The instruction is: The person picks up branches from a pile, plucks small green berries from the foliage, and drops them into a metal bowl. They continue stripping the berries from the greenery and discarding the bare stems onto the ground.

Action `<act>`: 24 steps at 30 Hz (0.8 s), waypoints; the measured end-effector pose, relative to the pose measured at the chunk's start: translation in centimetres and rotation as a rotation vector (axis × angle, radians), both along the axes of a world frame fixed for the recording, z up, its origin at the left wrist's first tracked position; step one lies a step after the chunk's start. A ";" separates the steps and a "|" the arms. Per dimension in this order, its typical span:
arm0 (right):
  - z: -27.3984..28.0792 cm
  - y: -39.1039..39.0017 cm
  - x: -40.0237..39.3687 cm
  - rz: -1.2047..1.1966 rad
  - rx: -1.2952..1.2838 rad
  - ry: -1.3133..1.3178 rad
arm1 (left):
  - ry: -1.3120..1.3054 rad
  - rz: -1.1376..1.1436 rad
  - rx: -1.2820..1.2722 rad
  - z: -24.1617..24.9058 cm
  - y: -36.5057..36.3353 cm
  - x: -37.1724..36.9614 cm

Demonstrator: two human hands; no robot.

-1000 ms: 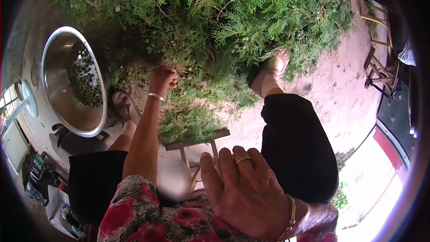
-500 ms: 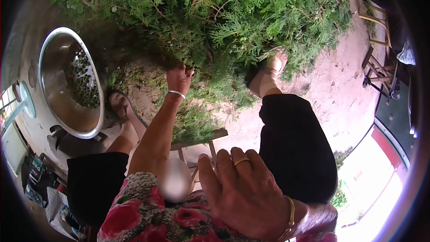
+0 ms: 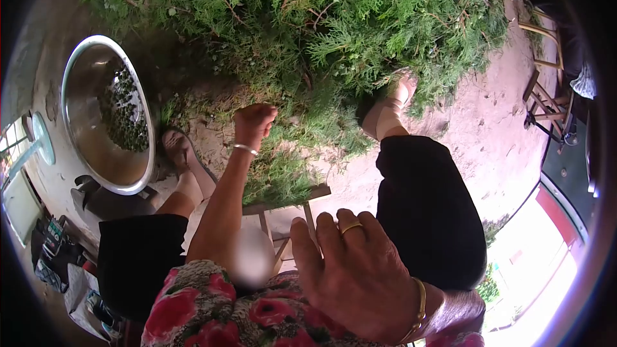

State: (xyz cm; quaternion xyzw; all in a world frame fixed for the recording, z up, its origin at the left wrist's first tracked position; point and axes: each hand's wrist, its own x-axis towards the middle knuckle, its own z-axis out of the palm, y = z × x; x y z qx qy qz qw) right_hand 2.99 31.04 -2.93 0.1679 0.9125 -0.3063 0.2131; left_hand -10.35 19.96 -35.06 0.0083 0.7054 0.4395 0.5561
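My left hand (image 3: 253, 122), with a silver bangle at the wrist, is closed into a fist above the ground. Whatever its curled fingers may hold is hidden. Just beyond it spreads a large heap of green, scaly-leaved conifer branches (image 3: 360, 32). Close to my body, my right hand (image 3: 357, 276) hangs with its fingers stretched out and nothing in them; it wears a ring and a gold bangle. To the left, a metal basin (image 3: 77, 135) stands tilted in view, with many small green pieces, perhaps cones (image 3: 125, 112), inside.
My sandalled feet (image 3: 402, 90) stand on either side of loose green sprigs (image 3: 283, 180) on the dirt floor. A low wooden stool edge (image 3: 318, 193) shows between my knees. At the right are a chair (image 3: 540, 32), a small wooden frame (image 3: 546, 106) and part of another person.
My left hand has drawn back slightly from the branches, toward my body, and turned with its fingers curled in. The right hand stays nearly where it was.
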 end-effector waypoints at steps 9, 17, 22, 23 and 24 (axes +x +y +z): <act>-0.9 -1.5 1.1 -0.134 0.168 0.129 | 1.081 -0.810 0.204 -6.6 1.5 1.3; -0.1 -0.6 0.6 -0.037 0.092 0.071 | 0.885 -0.372 0.015 -5.1 -5.8 -1.1; -0.2 0.2 0.1 0.007 0.046 0.079 | 1.013 -0.430 0.134 -4.0 0.2 0.1; -0.1 0.4 0.0 0.002 0.015 0.056 | 0.990 -0.458 0.136 -5.2 0.9 0.2; -0.1 0.5 0.0 -0.004 -0.015 0.032 | 0.985 -0.458 0.140 -6.0 1.4 0.5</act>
